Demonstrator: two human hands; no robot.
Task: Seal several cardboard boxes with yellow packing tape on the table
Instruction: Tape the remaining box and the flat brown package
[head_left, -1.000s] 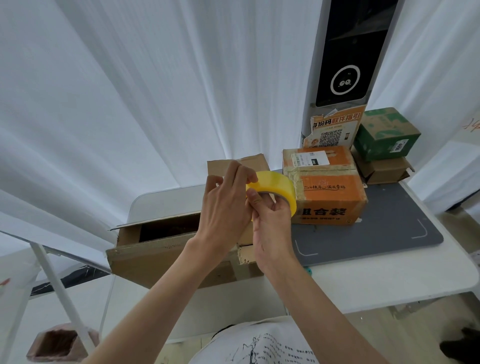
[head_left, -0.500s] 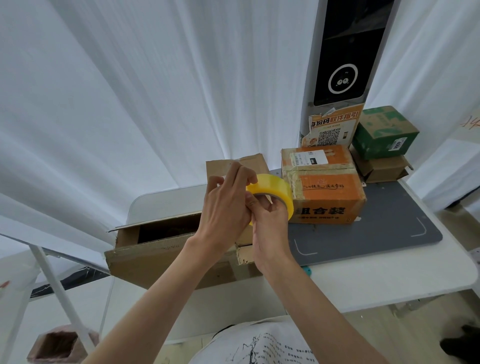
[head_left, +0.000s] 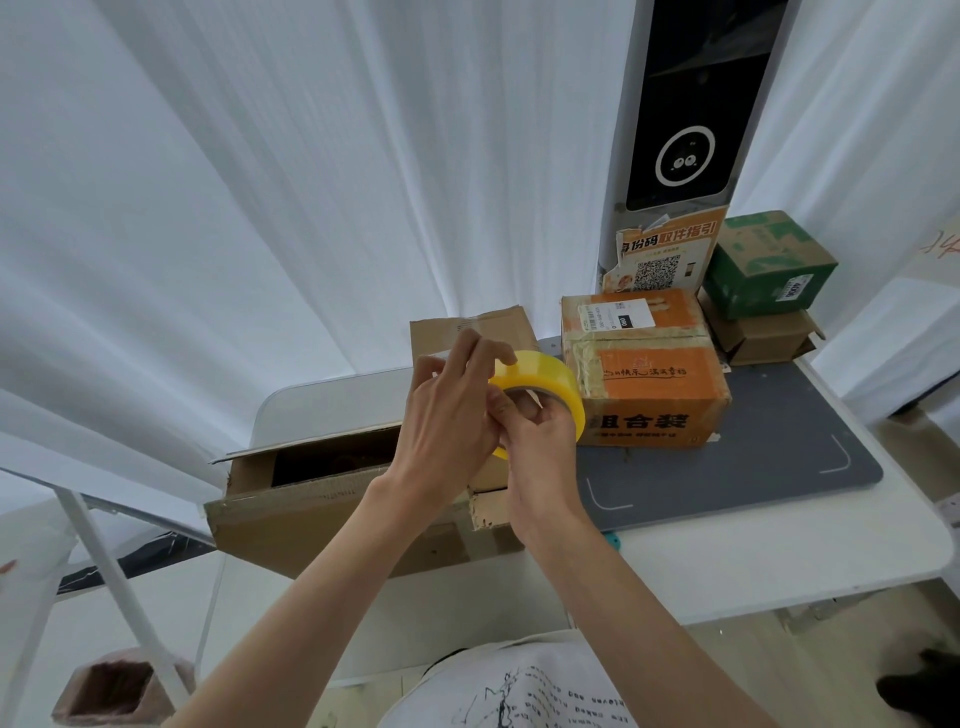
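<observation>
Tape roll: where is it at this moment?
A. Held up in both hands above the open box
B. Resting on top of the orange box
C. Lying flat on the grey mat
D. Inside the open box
A: the tape roll is off the table, gripped by the right hand while the left hand pinches at its rim, above the open box.

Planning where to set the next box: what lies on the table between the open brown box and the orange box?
In the head view, bare grey mat separates the open brown box from the orange box; above it, both hands hold the yellow tape roll.
</observation>
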